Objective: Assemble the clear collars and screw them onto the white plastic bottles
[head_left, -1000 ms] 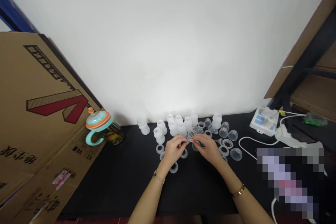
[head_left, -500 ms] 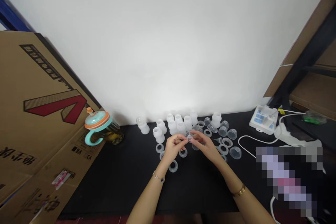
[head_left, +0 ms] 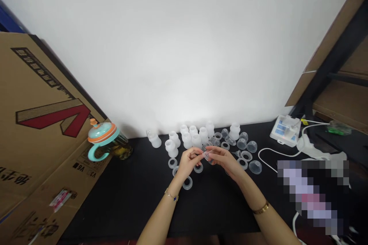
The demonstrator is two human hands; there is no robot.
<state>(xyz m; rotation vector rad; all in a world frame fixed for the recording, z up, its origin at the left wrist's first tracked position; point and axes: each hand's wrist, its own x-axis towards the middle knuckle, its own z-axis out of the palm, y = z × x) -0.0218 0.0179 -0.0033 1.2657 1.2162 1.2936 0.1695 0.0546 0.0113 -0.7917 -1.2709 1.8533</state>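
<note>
Clear plastic, small and cup-like: the piece (head_left: 206, 155) sits pinched between both hands above the black table (head_left: 129, 195), too small and see-through to read its long axis or which way it points. Left hand (head_left: 188, 160) curls in, fingers narrow, tips closed on the left side of the piece. Right hand (head_left: 225, 159) holds the right side, thumb and forefinger pinched, other fingers loosely spread. Just beyond the fingertips, a cluster of white bottle-shaped parts (head_left: 188, 138) stands upright toward the wall. Right of the right fingers, clear domed caps (head_left: 252, 146) and rings lie scattered, near but not touching the hand. Under and just below the left fingers lie translucent rings (head_left: 187, 183) flat on the table, one near the left wrist. Nearside of both wrists, the table is bare black surface, open room back toward the body. Far left of the left hand, well apart, a teal and orange lidded cup (head_left: 103, 139) leans by the big cardboard box (head_left: 37, 130). Far right of the right hand, a white cable (head_left: 266, 159) loops toward a white device (head_left: 283, 131) near the table's back edge; a blurred patch covers the near right corner.
</note>
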